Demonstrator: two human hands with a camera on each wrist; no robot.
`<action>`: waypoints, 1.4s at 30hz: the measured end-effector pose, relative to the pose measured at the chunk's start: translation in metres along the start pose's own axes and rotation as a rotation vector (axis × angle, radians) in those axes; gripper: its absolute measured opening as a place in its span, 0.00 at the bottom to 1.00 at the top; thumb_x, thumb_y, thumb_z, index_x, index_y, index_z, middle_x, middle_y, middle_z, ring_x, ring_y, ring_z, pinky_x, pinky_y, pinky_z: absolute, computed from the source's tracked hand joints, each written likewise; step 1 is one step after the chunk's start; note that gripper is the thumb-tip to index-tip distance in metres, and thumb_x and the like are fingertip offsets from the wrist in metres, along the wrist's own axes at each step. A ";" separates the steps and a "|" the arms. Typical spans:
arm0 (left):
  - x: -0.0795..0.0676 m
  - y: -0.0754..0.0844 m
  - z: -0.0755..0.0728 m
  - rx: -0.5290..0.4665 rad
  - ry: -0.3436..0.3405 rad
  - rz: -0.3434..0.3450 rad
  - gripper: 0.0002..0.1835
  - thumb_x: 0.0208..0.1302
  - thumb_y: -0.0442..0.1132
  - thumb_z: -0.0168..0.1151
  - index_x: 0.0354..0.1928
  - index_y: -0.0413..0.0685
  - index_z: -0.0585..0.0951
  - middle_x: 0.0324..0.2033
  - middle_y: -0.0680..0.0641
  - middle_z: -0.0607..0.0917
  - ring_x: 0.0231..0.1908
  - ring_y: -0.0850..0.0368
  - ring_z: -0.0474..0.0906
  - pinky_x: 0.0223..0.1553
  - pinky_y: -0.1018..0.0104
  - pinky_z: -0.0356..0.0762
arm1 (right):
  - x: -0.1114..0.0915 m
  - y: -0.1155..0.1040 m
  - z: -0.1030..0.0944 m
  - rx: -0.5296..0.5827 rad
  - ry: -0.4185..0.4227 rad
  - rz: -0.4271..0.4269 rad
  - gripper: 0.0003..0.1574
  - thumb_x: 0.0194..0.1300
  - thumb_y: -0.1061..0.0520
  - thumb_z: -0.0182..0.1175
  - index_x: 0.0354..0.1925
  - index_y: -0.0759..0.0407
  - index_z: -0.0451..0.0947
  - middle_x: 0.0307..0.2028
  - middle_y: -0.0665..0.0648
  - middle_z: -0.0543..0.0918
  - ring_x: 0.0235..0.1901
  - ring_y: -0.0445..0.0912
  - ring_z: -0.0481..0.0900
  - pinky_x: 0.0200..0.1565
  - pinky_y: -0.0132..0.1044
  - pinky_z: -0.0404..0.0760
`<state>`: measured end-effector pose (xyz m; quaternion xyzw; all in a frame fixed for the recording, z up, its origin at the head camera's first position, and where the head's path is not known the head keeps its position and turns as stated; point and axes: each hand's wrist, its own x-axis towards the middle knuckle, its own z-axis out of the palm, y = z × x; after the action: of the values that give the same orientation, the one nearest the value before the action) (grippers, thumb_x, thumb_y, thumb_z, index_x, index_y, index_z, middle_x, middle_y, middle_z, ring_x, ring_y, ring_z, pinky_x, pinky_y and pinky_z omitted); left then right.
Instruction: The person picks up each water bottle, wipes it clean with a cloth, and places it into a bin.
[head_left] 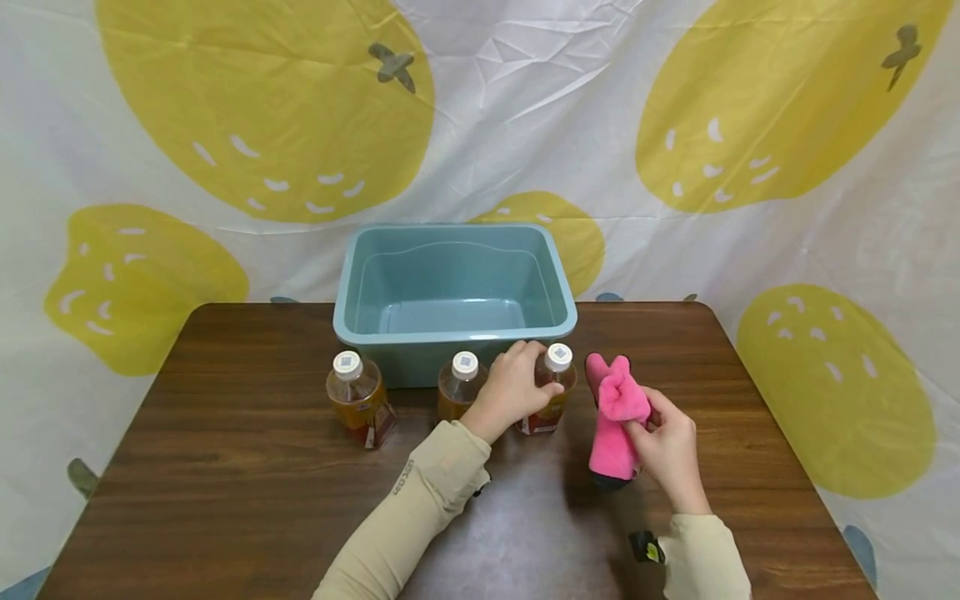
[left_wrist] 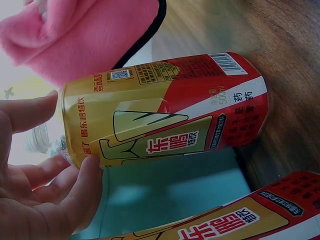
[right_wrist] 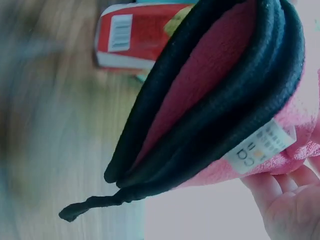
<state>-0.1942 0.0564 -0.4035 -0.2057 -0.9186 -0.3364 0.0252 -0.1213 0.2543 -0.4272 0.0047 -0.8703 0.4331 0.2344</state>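
My left hand (head_left: 510,388) grips the upper part of the rightmost drink bottle (head_left: 543,417), just below its white cap. In the left wrist view the thumb and fingers curl about the shoulder of that bottle (left_wrist: 165,112), whose label is red and gold. The bottle stands in front of the bin's right corner. To its right, my right hand (head_left: 670,446) pinches a folded pink towel (head_left: 613,446) and holds it above the table. In the right wrist view the towel shows black edging (right_wrist: 210,105), a hanging loop (right_wrist: 92,204) and a white tag (right_wrist: 262,147).
An open blue-green bin (head_left: 450,337) stands at the table's back edge. Two more bottles stand before it: one at the left (head_left: 360,404), another in the middle (head_left: 455,387), partly hidden by my left arm. A lemon-print cloth (head_left: 525,108) hangs behind the wooden table (head_left: 225,467).
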 end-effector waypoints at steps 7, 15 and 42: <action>0.000 0.000 0.000 0.003 -0.001 0.002 0.25 0.49 0.47 0.68 0.47 0.43 0.75 0.39 0.46 0.77 0.37 0.50 0.75 0.41 0.62 0.73 | 0.013 0.000 0.016 0.204 -0.015 0.054 0.18 0.45 0.75 0.64 0.39 0.73 0.76 0.30 0.44 0.79 0.28 0.27 0.75 0.31 0.20 0.75; 0.000 0.001 -0.001 -0.010 -0.016 0.000 0.24 0.50 0.47 0.68 0.47 0.43 0.75 0.39 0.46 0.77 0.38 0.50 0.75 0.42 0.62 0.74 | 0.020 -0.009 0.022 0.268 -0.093 0.076 0.20 0.49 0.71 0.65 0.43 0.70 0.75 0.32 0.34 0.77 0.32 0.31 0.76 0.35 0.24 0.76; 0.005 0.000 0.001 -0.019 -0.046 0.053 0.19 0.51 0.40 0.66 0.44 0.41 0.75 0.37 0.45 0.79 0.37 0.54 0.76 0.40 0.64 0.75 | 0.029 -0.033 0.026 0.229 -0.226 0.111 0.19 0.51 0.73 0.61 0.44 0.77 0.74 0.40 0.73 0.79 0.31 0.28 0.73 0.36 0.27 0.76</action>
<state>-0.1984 0.0590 -0.4036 -0.2381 -0.9099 -0.3395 0.0111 -0.1504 0.2196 -0.4037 0.0321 -0.8349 0.5385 0.1089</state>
